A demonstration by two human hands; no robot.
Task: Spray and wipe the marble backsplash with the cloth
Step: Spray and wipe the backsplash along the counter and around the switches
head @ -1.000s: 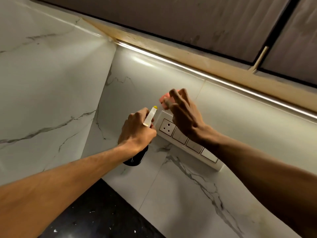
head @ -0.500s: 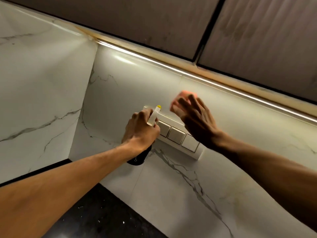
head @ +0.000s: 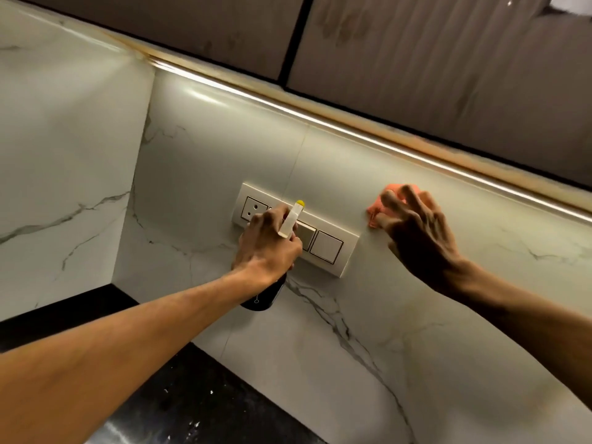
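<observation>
A black, white-flecked counter [head: 179, 408] fills the bottom of the head view, running into the corner where two marble walls meet. Two bare forearms reach over it toward the wall.

The left hand [head: 267, 248] is curled tight round a spray bottle [head: 291, 219]. The bottle's white spray head with its yellow tip juts up past the knuckles and points at the wall, and its dark body hangs below the fist. The hand and bottle sit in front of a cream switch plate [head: 326, 248], covering its middle. A three-pin socket [head: 254, 208] shows at the plate's left end and a blank rocker at its right.

The grey-veined marble backsplash [head: 352, 331] spreads behind both hands, with a dark vein running down from below the switch plate toward the counter. To the right of the plate and clear of it, the right hand [head: 416, 232] lies spread against the stone with its fingers fanned and slightly blurred. Its fingertips press an orange-pink cloth [head: 374, 214] flat to the backsplash. The cloth is bunched under the fingers and shows only at their tips and left edge.

On the left, the marble side wall [head: 64, 155] meets the backsplash at the corner. Above the stone, a bright light strip [head: 352, 126] runs along a tan trim, casting a sheen on the upper wall. Beyond it hang dark upper cabinets [head: 416, 59], their doors split by a black gap.
</observation>
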